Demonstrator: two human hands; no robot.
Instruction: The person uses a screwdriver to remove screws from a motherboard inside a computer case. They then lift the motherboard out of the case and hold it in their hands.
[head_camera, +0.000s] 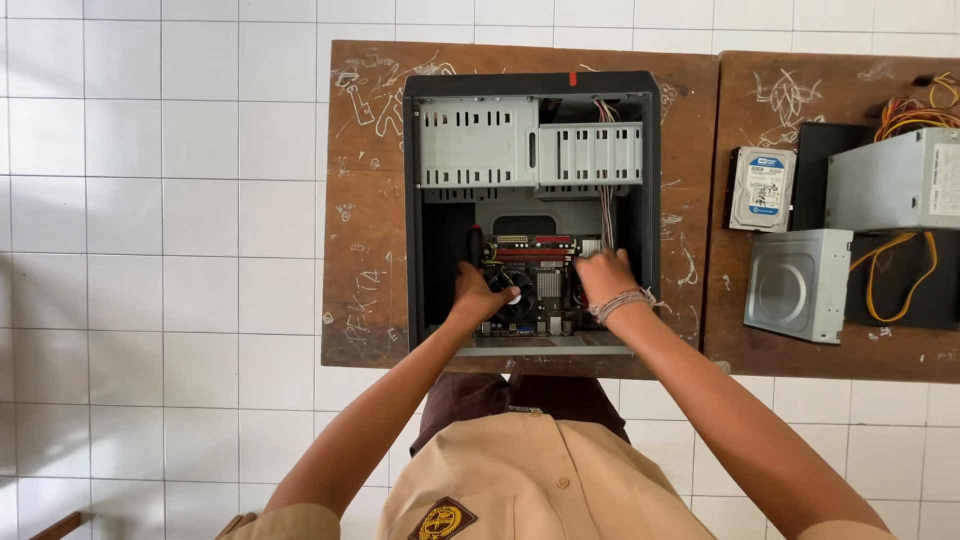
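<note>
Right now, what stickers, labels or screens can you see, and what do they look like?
Blue and white rectangular label: on the silver hard drive on the right-hand wooden desk.
White rectangular label: on the side of the grey metal power supply box at the far right.
Small red sticker: on the top edge of the open black computer case.
No screens in view.
</note>
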